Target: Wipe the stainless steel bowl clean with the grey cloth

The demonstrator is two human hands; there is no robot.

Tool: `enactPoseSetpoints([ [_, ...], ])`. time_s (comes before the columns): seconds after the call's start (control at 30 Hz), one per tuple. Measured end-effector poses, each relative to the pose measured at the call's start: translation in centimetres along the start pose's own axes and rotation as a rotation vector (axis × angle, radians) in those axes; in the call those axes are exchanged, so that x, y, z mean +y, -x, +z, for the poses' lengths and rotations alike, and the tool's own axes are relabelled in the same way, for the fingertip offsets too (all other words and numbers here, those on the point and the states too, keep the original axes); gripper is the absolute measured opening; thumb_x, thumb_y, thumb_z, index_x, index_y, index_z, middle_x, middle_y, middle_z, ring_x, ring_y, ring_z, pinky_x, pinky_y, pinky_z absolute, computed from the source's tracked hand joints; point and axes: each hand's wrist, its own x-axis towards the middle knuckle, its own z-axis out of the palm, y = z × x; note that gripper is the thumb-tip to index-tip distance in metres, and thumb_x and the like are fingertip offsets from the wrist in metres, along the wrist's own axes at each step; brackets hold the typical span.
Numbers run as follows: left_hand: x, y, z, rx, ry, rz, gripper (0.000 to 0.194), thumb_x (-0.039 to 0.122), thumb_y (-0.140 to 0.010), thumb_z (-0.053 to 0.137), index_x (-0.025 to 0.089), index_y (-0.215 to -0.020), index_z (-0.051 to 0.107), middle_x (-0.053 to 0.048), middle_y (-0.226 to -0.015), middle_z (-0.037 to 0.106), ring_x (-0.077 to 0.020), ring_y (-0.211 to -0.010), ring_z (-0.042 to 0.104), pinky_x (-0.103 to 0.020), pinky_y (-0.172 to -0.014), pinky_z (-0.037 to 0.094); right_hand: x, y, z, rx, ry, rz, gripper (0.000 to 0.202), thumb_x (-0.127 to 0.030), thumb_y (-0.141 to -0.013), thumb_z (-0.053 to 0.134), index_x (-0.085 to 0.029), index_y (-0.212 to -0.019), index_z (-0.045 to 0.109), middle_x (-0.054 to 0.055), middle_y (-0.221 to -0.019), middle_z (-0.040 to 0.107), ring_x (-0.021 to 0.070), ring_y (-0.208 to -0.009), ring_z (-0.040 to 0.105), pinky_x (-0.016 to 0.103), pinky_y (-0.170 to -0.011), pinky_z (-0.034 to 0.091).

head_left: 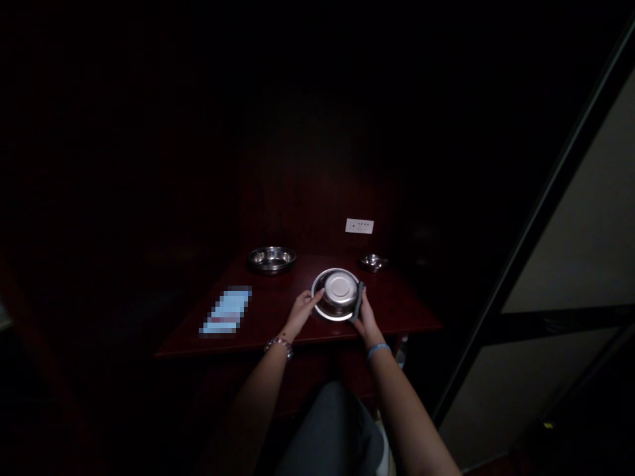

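Between my hands a shiny metal bowl with a wide rim is held with its base facing me. My left hand grips the rim on the left, the thumb lying over its edge. My right hand is closed round a dark grey cloth, which presses against the right side of the bowl. Part of the cloth and the fingers behind the bowl are hidden.
A larger metal basin stands at the back left of the dark red table. A small metal dish is at the back right, below a white power socket. A blurred light-blue item lies at the left.
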Motion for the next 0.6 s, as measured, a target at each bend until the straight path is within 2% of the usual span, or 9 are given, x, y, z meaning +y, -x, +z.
enactPoseSetpoints([
  [0.17,-0.12,-0.13,0.01,-0.002,-0.005,0.009,0.054,0.071,-0.066,0.075,0.022,-0.068,0.053,0.007,-0.056,0.049,-0.0102,-0.051,0.042,-0.025,-0.051,0.025,0.06,-0.12,-0.04,-0.005,0.023,-0.013,0.089,-0.085,-0.086,0.041,-0.017,-0.14,0.06,0.015,-0.15,0.057,0.0277,-0.152,0.036,0.052,-0.125,0.026],
  [0.33,-0.47,-0.32,-0.16,-0.009,-0.014,0.023,0.055,0.072,-0.066,0.074,0.022,-0.067,0.051,0.007,-0.055,0.047,-0.0099,-0.051,0.042,-0.025,-0.051,0.027,0.16,-0.22,-0.04,0.043,0.0,-0.018,0.09,-0.085,-0.085,0.044,-0.016,-0.139,0.061,0.016,-0.147,0.059,0.03,-0.147,0.046,0.052,-0.123,0.031],
  [0.6,-0.41,-0.38,-0.07,-0.003,-0.015,0.016,0.058,0.075,-0.063,0.074,0.022,-0.068,0.052,0.007,-0.054,0.047,-0.0096,-0.05,0.041,-0.025,-0.05,0.027,0.03,-0.06,0.0,0.026,-0.007,-0.009,0.094,-0.086,-0.085,0.042,-0.015,-0.145,0.055,0.016,-0.154,0.051,0.0289,-0.149,0.042,0.052,-0.124,0.029],
])
